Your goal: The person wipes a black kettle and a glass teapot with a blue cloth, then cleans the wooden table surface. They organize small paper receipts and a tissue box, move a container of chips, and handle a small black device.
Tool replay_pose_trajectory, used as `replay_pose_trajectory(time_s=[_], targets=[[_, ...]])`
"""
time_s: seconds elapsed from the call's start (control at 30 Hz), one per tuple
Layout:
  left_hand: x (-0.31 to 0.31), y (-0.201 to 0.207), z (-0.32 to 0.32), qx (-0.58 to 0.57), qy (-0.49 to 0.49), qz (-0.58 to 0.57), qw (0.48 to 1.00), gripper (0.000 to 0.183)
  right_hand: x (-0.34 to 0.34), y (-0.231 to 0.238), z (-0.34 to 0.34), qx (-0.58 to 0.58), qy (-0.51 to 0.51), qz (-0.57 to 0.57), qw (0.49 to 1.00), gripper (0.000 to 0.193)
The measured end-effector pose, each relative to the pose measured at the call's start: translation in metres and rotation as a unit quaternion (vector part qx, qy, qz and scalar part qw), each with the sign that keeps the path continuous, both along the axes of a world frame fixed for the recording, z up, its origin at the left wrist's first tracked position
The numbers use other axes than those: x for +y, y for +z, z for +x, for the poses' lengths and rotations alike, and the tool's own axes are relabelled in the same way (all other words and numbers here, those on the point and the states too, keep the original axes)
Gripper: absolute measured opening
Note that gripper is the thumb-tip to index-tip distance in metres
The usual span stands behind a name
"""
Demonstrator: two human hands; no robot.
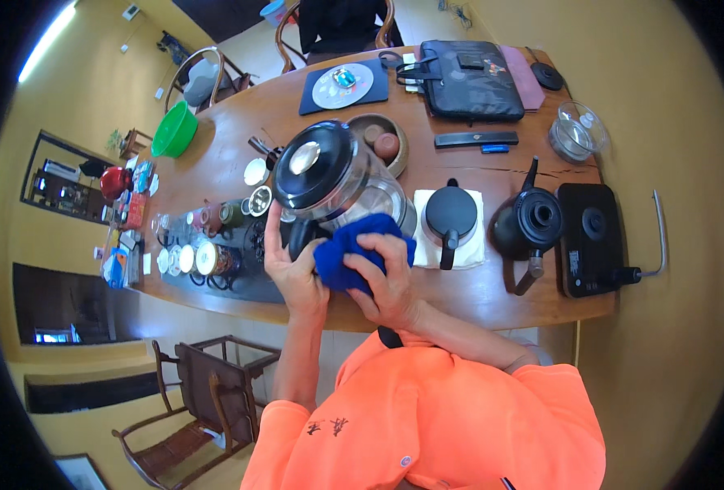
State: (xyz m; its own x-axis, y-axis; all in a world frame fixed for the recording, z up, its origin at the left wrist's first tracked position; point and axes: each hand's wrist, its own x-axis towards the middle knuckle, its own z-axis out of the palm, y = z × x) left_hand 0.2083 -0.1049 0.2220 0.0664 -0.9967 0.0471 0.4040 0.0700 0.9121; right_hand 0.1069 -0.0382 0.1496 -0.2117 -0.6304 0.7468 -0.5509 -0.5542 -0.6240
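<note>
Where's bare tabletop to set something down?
Table: bare between green basin and dark mat; also between white cloth and near edge. Crowded: left end, cups and jars; right end, black kettle and black hotplate.

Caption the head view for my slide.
Left hand holding a pot, right hand pressing a blue cloth against it, over a wooden table.

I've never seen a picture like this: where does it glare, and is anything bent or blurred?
In the head view: the light tube at upper left glares white; highlights dot the glass pot; the table bows along its edges, and the picture's corners go black; the blue cloth shows no obvious motion blur.
</note>
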Motion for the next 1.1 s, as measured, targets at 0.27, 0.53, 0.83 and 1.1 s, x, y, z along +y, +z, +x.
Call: replay_pose_trajectory(time_s=[0.27,0.53,0.83,1.1], targets=[[0.004,0.026,0.026,-0.008,-0.038,0.005,0.999,0.082,-0.042,0.007,-0.045,-0.161,-0.047,0.051,0.984,0.041],[0.001,0.045,0.064,-0.021,-0.154,-0.034,0.987,0.076,-0.145,-0.021,-0.106,-0.376,0.539,0.333,0.676,0.025],[-0.005,0.043,0.069,0.007,-0.121,-0.090,0.988,0.058,-0.097,0.014,-0.074,-0.273,0.607,0.238,0.707,0.024],[-0.014,0.066,0.072,-0.019,-0.071,-0.131,0.989,0.060,-0.102,0.037,-0.112,-0.241,0.307,0.222,0.894,0.025]])
